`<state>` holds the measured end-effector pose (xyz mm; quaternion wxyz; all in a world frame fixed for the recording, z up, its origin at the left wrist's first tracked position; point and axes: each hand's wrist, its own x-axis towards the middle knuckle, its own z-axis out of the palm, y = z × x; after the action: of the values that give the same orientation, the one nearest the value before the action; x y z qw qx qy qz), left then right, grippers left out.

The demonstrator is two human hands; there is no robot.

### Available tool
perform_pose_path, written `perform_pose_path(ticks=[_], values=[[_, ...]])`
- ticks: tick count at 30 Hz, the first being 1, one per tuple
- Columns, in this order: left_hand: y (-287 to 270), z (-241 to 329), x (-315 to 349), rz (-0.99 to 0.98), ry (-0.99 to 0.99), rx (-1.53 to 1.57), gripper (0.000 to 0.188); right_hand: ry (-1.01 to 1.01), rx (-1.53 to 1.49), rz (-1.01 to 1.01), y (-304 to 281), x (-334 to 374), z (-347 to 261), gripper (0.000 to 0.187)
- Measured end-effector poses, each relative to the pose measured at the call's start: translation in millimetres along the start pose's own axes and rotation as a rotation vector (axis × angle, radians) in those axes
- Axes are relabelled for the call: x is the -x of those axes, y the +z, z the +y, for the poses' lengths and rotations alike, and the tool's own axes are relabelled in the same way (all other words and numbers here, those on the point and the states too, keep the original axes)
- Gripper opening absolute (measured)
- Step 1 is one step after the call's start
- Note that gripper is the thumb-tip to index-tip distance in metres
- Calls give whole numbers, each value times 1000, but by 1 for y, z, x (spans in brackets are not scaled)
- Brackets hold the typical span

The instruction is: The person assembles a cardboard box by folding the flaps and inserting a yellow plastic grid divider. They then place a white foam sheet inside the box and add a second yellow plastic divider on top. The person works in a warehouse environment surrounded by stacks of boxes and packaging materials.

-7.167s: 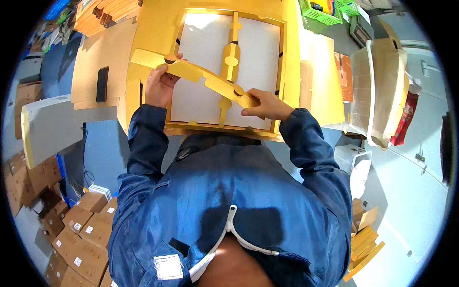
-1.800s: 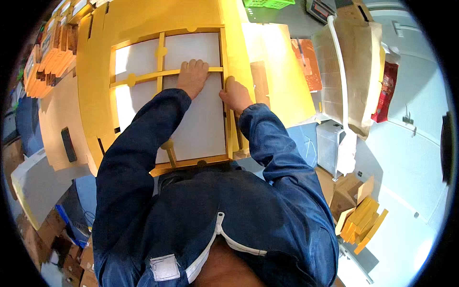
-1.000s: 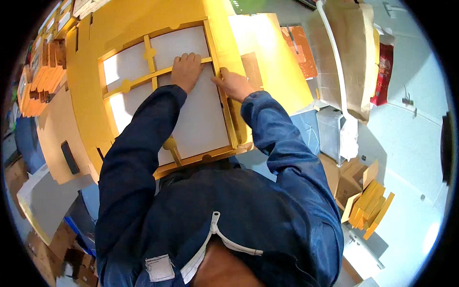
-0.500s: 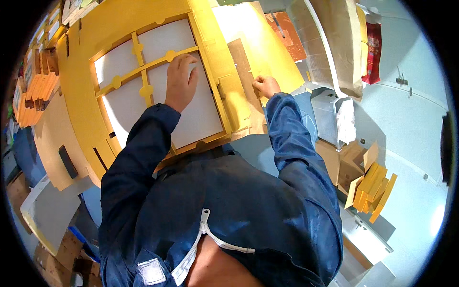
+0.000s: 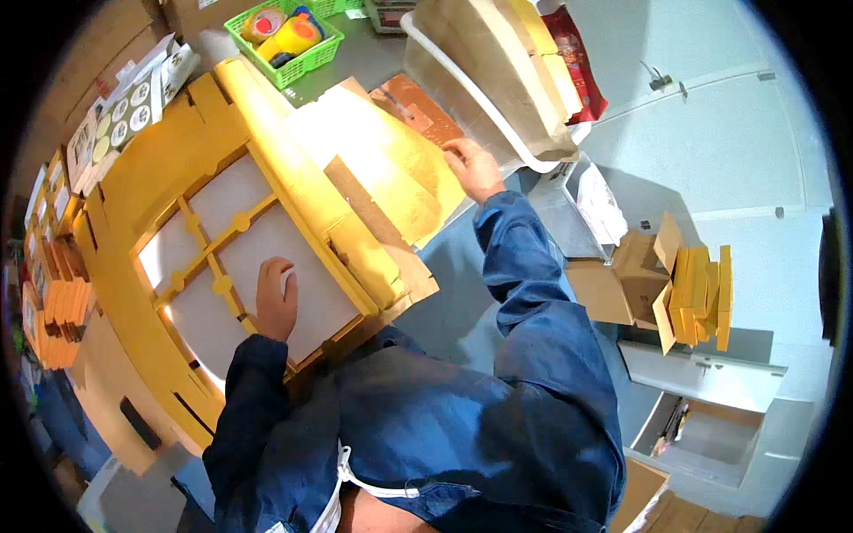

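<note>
A large yellow cardboard piece (image 5: 160, 111) lies on the table with a four-pane window frame, its crossbars (image 5: 218, 253) set with round tabs. White sheeting (image 5: 306, 266) shows through the panes. My left hand (image 5: 276, 302) rests over the near right pane, fingers loosely bent, thumb apart, holding nothing I can see. My right hand (image 5: 477, 169) is stretched out to the far right, fingers bent but apart, by the edge of a plain yellow sheet (image 5: 400, 169) and close to an orange-brown flat board (image 5: 418, 108). Whether the fingertips touch the sheet cannot be made out.
A green basket (image 5: 306, 67) with tape rolls stands at the back. To the right are a white-rimmed bin (image 5: 466, 80), a grey bin (image 5: 569, 218) and an open carton (image 5: 622, 289) with yellow pieces. Orange stacks (image 5: 62, 306) and sticker sheets (image 5: 133, 115) lie left.
My right hand has moved away from the brown strip to the sheet's far right edge, its fingers loosening. My left hand has slid nearer me over the pane. The view has shifted right.
</note>
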<state>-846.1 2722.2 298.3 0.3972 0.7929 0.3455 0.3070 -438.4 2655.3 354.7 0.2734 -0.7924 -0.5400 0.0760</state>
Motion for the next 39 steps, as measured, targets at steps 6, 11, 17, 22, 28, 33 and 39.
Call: perform_pose_path(ticks=[6,11,17,22,28,33,39], values=[[-18,-8,16,102,-35,-117,12,52,141,508,-151,-72,87,22],[-25,-7,22,146,-189,-121,11,484,372,164,-170,-118,174,36],[-26,-4,17,113,-269,-109,11,279,538,67,-135,-128,176,45],[-16,-5,1,125,-247,-138,12,199,680,47,-126,-120,145,44],[-11,9,-17,85,-210,-165,12,192,582,50,-122,-121,143,39],[-9,18,-22,54,-218,-185,12,179,576,87,-125,-118,147,40],[-8,14,-18,52,-202,-177,12,71,597,110,-124,-117,143,33]])
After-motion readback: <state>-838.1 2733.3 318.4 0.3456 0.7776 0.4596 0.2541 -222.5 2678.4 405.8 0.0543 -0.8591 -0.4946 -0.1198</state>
